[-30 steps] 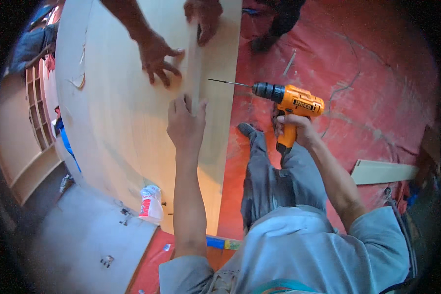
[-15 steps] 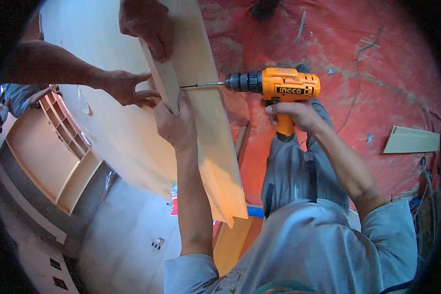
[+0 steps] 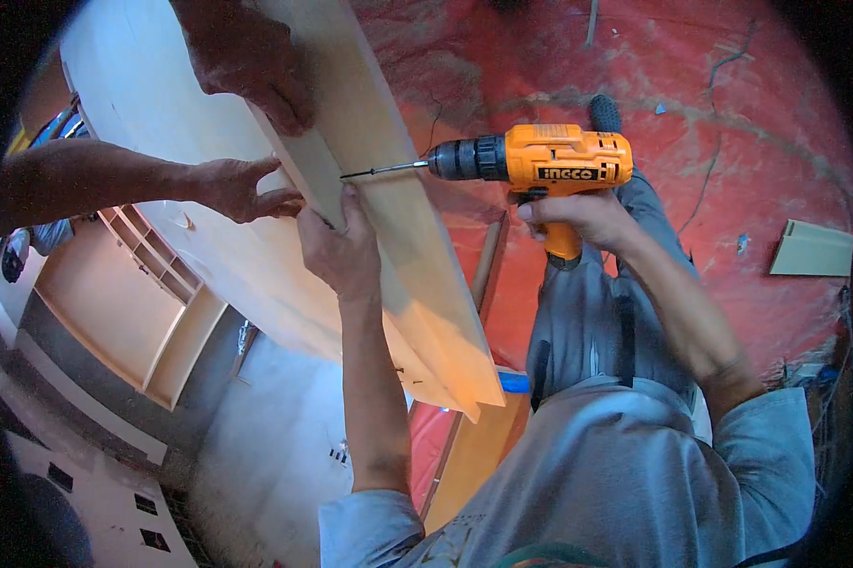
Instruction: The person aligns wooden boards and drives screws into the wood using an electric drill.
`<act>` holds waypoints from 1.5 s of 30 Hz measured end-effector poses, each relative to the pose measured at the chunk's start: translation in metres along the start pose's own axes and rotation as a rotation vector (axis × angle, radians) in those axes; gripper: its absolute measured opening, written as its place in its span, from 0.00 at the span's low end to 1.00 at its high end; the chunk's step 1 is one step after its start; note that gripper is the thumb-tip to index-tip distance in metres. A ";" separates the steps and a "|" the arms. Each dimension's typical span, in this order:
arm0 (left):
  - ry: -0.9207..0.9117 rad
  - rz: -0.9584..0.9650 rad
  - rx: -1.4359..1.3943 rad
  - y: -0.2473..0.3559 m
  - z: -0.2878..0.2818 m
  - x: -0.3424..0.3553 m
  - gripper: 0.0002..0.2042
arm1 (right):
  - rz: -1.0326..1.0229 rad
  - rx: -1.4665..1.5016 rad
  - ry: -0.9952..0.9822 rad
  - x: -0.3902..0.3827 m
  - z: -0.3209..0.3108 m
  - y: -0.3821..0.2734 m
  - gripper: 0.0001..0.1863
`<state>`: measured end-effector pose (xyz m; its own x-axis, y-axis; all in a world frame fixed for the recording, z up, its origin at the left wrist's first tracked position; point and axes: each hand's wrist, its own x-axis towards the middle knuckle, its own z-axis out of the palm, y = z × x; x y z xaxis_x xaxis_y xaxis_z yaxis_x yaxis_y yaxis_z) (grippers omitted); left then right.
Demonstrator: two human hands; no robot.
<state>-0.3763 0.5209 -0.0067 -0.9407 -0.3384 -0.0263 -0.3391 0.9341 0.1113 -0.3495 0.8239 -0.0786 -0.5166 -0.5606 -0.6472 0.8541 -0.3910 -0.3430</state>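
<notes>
My right hand (image 3: 583,220) grips the handle of an orange and black cordless drill (image 3: 531,161). Its thin bit points left, with the tip at the face of a pale wooden board (image 3: 398,208) standing on edge. My left hand (image 3: 337,251) is pressed against that board's edge, just below the bit. A large pale panel (image 3: 161,123) lies behind the board. Another person's two hands steady the wood: one (image 3: 247,71) grips the board's top, the other (image 3: 242,187) rests on the panel next to my left hand.
Red sheeting (image 3: 729,142) covers the floor on the right, with a loose pale strip of wood (image 3: 810,251) on it. A wooden shelf unit (image 3: 133,293) stands at the left. A grey floor (image 3: 275,454) lies below. My legs (image 3: 597,322) are under the drill.
The view has drawn closer and the drill has moved left, so the bit tip has come up to the board's face. The other person's hands have shifted along the board.
</notes>
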 end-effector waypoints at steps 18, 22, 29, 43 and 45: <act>0.020 -0.029 -0.024 0.011 -0.005 -0.005 0.18 | -0.039 -0.031 -0.029 -0.002 -0.002 -0.002 0.16; 0.069 0.017 -0.046 0.007 -0.001 -0.006 0.15 | -0.024 -0.032 0.008 -0.001 0.000 -0.002 0.17; 0.072 0.007 -0.107 0.004 0.002 -0.005 0.15 | 0.003 -0.094 0.026 0.000 -0.005 0.000 0.17; 0.059 0.055 -0.053 -0.007 0.005 -0.001 0.16 | -0.072 -0.043 0.010 -0.003 -0.005 -0.002 0.21; 0.071 0.058 -0.021 -0.002 0.003 -0.001 0.16 | -0.066 -0.041 0.008 -0.004 -0.006 -0.004 0.21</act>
<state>-0.3749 0.5192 -0.0098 -0.9552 -0.2915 0.0512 -0.2828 0.9501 0.1318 -0.3502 0.8316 -0.0789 -0.5719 -0.5288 -0.6272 0.8198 -0.3972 -0.4126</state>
